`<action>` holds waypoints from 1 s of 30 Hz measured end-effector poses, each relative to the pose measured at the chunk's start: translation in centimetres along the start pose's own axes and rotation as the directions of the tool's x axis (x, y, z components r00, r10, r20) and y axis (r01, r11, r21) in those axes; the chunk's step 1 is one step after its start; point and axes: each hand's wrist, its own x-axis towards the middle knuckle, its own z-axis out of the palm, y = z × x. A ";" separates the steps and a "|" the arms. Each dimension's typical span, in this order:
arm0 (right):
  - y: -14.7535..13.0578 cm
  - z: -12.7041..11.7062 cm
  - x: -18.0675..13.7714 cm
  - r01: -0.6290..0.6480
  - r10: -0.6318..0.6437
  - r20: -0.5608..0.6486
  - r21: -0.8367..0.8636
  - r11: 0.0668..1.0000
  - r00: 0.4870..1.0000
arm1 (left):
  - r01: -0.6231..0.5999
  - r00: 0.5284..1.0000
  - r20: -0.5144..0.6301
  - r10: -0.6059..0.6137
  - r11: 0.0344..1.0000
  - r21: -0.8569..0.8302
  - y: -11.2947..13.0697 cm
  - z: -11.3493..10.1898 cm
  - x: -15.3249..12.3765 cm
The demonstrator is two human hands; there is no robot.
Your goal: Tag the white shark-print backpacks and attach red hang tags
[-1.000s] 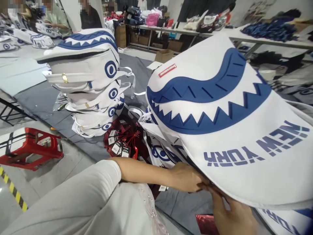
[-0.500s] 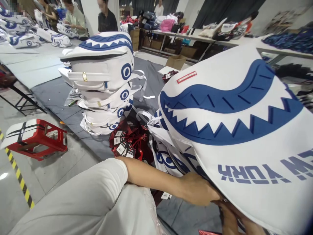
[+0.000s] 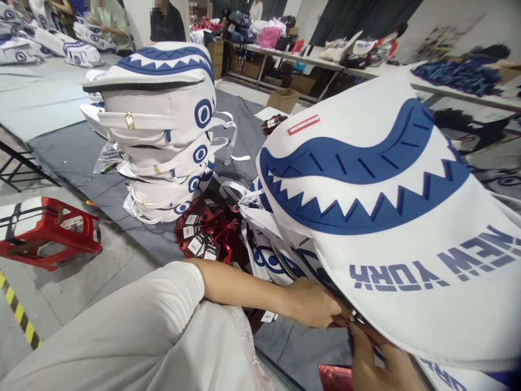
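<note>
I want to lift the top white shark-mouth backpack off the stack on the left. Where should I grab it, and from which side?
Probably by the white strap loops hanging free off the right side of the top backpack, coming in from the right. It lies flat on the stack, its smooth face offers little to pinch, and those loops stand clear of the bags beneath.
</note>
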 end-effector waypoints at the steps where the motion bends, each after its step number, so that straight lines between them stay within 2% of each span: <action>1: 0.0 0.0 0.0 -0.013 0.013 0.005 -0.001 1.000 1.000 | 0.001 1.000 0.009 -0.001 1.000 0.010 -0.1 0.0 0.0; 6: -0.1 0.2 0.1 -0.100 0.100 -0.021 0.010 0.995 0.995 | -0.096 0.994 0.051 0.096 0.995 0.006 -0.3 -0.2 -0.2; 10: 0.1 0.6 0.0 -0.132 0.133 -0.001 0.056 0.990 0.991 | -0.076 0.997 0.000 0.076 0.994 0.074 -0.5 0.0 -0.2; 12: 0.4 0.8 -0.2 -0.173 0.174 0.001 0.038 0.984 0.985 | -0.102 0.994 -0.037 0.105 0.992 0.075 -0.6 0.1 -0.3; 17: 0.8 0.8 -0.5 -0.212 0.212 0.015 0.003 0.977 0.977 | -0.112 0.992 -0.048 0.118 0.988 0.103 -0.7 0.2 -0.3; 24: 0.1 0.4 -0.4 -0.243 0.243 0.014 -0.005 0.970 0.970 | -0.080 0.997 0.027 0.078 0.993 0.090 0.0 0.2 0.0; 27: -0.3 0.4 -0.3 -0.245 0.244 0.036 0.042 0.969 0.969 | -0.078 0.996 -0.043 0.080 0.995 0.055 0.1 0.4 -0.6; 30: -0.7 -0.1 -0.4 -0.228 0.224 0.046 0.111 0.967 0.973 | -0.068 0.982 -0.176 0.067 0.998 -0.001 -1.7 0.7 -3.2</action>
